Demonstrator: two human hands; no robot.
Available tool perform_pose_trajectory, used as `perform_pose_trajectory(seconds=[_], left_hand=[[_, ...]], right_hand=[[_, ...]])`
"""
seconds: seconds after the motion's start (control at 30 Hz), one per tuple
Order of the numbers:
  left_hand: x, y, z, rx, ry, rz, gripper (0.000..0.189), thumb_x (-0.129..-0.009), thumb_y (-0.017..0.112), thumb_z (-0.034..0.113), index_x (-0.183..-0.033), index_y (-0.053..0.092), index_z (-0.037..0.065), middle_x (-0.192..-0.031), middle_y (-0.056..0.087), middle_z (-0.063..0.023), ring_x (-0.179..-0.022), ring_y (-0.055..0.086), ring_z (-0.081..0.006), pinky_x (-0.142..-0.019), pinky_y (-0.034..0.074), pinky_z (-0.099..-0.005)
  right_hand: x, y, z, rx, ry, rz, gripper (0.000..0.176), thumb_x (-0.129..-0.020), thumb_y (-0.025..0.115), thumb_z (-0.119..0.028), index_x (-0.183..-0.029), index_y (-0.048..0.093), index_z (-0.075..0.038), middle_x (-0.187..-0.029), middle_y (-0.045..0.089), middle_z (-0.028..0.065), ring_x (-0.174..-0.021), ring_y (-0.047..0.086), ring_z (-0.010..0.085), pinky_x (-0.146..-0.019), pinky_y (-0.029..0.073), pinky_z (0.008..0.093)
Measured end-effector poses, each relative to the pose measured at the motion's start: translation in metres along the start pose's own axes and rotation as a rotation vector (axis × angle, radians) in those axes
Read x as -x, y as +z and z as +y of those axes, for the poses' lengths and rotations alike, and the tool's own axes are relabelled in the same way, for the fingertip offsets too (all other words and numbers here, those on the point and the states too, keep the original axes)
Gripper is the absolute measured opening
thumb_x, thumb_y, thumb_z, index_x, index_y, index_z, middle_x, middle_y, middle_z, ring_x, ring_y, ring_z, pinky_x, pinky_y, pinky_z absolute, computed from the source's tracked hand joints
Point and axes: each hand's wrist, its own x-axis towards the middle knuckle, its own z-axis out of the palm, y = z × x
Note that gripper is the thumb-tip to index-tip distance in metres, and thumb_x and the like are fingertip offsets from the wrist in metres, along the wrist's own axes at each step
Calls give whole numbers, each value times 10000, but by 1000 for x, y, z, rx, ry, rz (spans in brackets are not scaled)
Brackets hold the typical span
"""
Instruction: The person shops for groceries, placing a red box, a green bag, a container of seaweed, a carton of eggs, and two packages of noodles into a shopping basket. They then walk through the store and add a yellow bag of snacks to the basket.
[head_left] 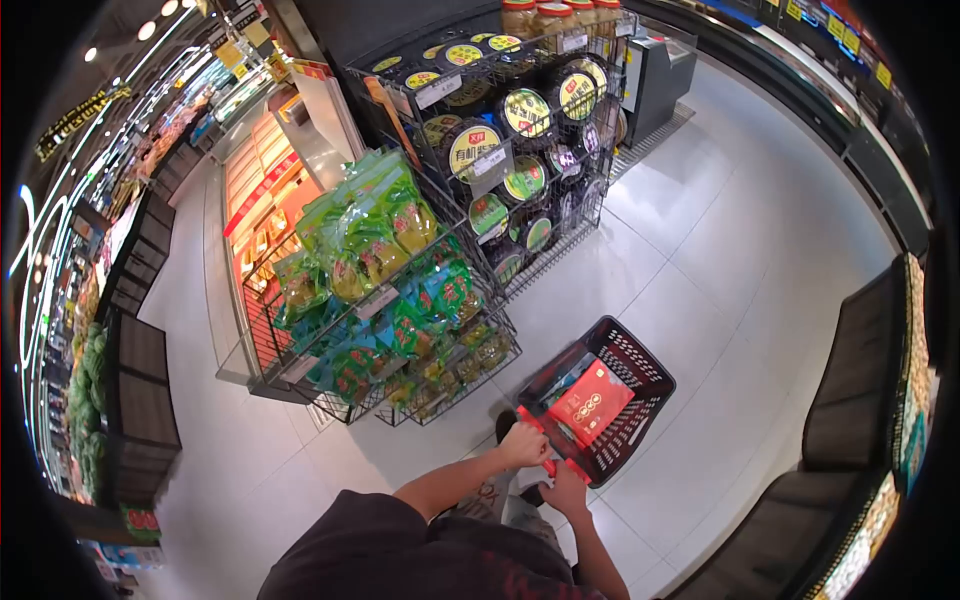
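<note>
Indoors, shop aisle, seen from above. Floor point(720, 290): pale, glossy tiles, thin joint lines, bright patches of reflected light near the racks. Basket point(655, 366): dark, slotted walls, just ahead of the person's feet, over the tiles. Box point(592, 403): red with pale print, inside the basket toward the handle end; whether flat or slightly tilted, cannot tell.

Left hand point(523, 446): fingers curled round the red handle point(549, 467), toward its upper end in view. Right hand point(566, 492): closed on the same handle, nearer its lower end; fingertips partly hidden. Hands close together.

Room: wire rack point(380, 300) ahead to the left, filled with green bags point(365, 225) above and blue-green packs point(400, 325) below. Adjoining it, a taller rack point(600, 200) of round tubs point(525, 112), labels facing out, price tags along the edges; jars point(555, 20) with red lids on top. Dark bins point(845, 365) line the right side; more bins point(145, 420) at far left, green produce point(88, 400) beside them. Lit counter point(265, 180) behind the bagged goods. Ceiling lamps point(147, 31) at upper left.
</note>
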Motion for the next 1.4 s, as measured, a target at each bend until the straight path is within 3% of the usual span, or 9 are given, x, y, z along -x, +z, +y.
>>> perform_pose_trajectory(seconds=[0.17,0.3,0.43,0.53,0.63,0.9,1.1,1.23,1.4], left_hand=[[-66,1,0,61,9,4,338,-769,618,329,-541,652,82,-541,607,-146,-518,627,-320,-512,493,-440],[-137,20,-19,112,51,-5,345,-789,617,368,-593,676,89,-573,633,-141,-541,640,-329,-555,506,-464],[-206,-6,-18,349,34,-259,258,-826,640,323,-856,694,72,-862,672,-160,-927,660,-329,-794,516,-471],[-247,-10,-24,476,119,106,264,-834,650,278,-1024,628,95,-1078,623,-142,-1106,579,-327,-889,483,-466],[-274,-38,-47,481,126,55,324,-834,654,279,-1108,567,130,-1194,567,-117,-1163,529,-336,-930,460,-468],[-318,-140,-102,533,-172,-354,233,-853,644,283,-1027,645,129,-935,643,-50,-1055,589,-272,-924,459,-430],[-353,-159,-142,281,-60,-82,230,-829,659,241,-1028,651,125,-991,662,-94,-994,639,-299,-852,514,-414],[-395,-291,-152,-19,-273,482,271,-804,659,161,-1059,656,70,-1057,663,-147,-1029,630,-331,-887,529,-444],[-402,-394,-220,-512,-617,726,424,-797,639,97,-1205,548,23,-1121,619,-220,-1044,611,-410,-916,511,-483]], right_hand=[[-68,-37,-6,253,381,62,415,-774,719,-393,-996,697,-43,-846,702,205,-814,699,395,-737,555,518],[-114,-82,12,231,366,188,429,-795,672,-419,-825,720,6,-822,693,268,-852,695,438,-759,559,511],[-150,-124,23,264,470,234,385,-800,672,-382,-846,741,-7,-824,695,265,-817,693,437,-779,553,510],[-184,-165,46,309,487,260,408,-771,721,-373,-850,718,28,-832,691,276,-838,687,440,-788,552,503],[-213,-195,79,337,465,295,404,-751,746,-358,-839,714,35,-847,688,284,-848,685,450,-779,556,503],[-292,-294,163,401,370,325,353,-773,716,-309,-800,724,43,-804,690,275,-808,691,432,-779,558,505],[-335,-371,206,399,395,284,373,-767,748,-299,-831,708,66,-829,685,292,-831,688,444,-787,555,503],[-364,-413,232,357,378,246,391,-770,751,-314,-830,703,70,-835,684,291,-843,684,450,-805,550,504],[-385,-445,264,403,393,203,420,-773,741,-331,-872,691,74,-891,682,300,-895,675,460,-845,536,514]])
